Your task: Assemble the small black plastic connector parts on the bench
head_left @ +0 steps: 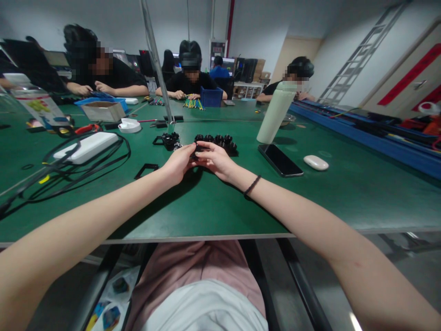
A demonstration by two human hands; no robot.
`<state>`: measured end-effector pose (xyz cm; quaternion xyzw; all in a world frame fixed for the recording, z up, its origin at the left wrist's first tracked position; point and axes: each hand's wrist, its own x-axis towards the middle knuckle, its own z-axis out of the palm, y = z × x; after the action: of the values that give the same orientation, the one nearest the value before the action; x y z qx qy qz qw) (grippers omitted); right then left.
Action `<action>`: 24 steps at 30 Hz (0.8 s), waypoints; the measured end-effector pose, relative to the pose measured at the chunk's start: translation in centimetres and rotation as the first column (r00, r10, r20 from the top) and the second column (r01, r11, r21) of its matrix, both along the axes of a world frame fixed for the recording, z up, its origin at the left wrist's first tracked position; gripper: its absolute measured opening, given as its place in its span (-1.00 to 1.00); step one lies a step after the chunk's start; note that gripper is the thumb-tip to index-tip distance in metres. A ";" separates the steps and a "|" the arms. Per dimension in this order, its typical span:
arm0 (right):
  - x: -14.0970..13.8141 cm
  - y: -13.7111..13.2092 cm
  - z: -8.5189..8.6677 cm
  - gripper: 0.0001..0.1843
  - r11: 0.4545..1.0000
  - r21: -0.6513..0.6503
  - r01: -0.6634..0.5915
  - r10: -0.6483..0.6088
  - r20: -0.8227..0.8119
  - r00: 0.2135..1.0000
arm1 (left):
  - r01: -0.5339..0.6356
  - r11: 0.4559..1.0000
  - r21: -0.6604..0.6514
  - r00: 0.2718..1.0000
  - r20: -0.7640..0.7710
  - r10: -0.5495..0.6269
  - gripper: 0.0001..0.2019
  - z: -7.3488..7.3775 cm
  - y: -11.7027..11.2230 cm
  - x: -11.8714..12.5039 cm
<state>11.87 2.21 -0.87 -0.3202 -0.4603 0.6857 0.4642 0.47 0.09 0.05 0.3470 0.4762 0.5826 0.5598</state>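
My left hand (179, 162) and my right hand (217, 160) meet over the green table (220, 207), fingers closed together around a small black part that they mostly hide. Just behind my fingers stand several round black parts (220, 139) grouped in rows. To the left of them lies a heap of small black pieces (170, 140) with some shiny metal bits at its edge. A flat black square frame (146, 170) rests on the table near my left wrist.
Right of my hands are a black phone (280, 160), a pale green bottle (275, 115) and a white oval case (316, 162). A white power strip (87, 148) with looped black cable lies left. A metal pole (158, 64) rises behind the parts. Several people sit across the table.
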 end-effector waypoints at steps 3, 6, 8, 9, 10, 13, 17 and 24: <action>0.0 -0.1 0.1 -0.64 1.000 -0.004 -0.006 0.006 0.005 1.000 | 0.014 1.000 -0.002 1.000 -0.026 -0.014 -0.86 0.1 -0.1 0.0; 0.0 -0.1 0.2 -0.63 1.000 -0.010 -0.003 0.003 0.008 1.000 | 0.021 1.000 0.004 0.999 -0.024 -0.021 -0.85 0.2 -0.2 0.1; 0.1 -0.2 0.2 -0.63 1.000 -0.008 0.000 0.000 0.007 1.000 | 0.019 1.000 0.005 1.000 -0.012 -0.019 -0.83 0.3 -0.3 0.2; 0.1 -0.2 0.2 -0.63 1.000 -0.006 0.000 0.001 0.004 1.000 | 0.014 1.000 0.002 1.000 -0.006 -0.014 -0.82 0.3 -0.3 0.2; 0.0 -0.2 0.2 -0.64 1.000 -0.005 0.001 -0.001 0.002 1.000 | 0.005 1.000 -0.004 1.000 0.002 -0.005 -0.81 0.3 -0.3 0.2; 0.0 -0.3 0.2 -0.64 1.000 -0.012 0.022 -0.022 -0.003 1.000 | -0.023 0.999 -0.029 0.999 0.032 0.024 -0.77 0.3 -0.2 0.2; 0.0 -0.3 0.3 -0.65 0.998 -0.029 0.058 -0.057 0.009 0.998 | -0.062 0.996 -0.071 0.996 0.058 0.066 -0.73 0.3 0.1 0.2; 0.0 -0.2 0.2 -0.66 0.997 -0.028 0.071 -0.071 0.009 0.997 | -0.069 0.992 -0.103 0.992 0.095 0.079 -0.79 0.1 0.2 0.1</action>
<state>11.83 2.04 -0.68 -0.3456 -0.4407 0.6739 0.4819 0.58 0.30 0.19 0.2716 0.4890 0.5951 0.5770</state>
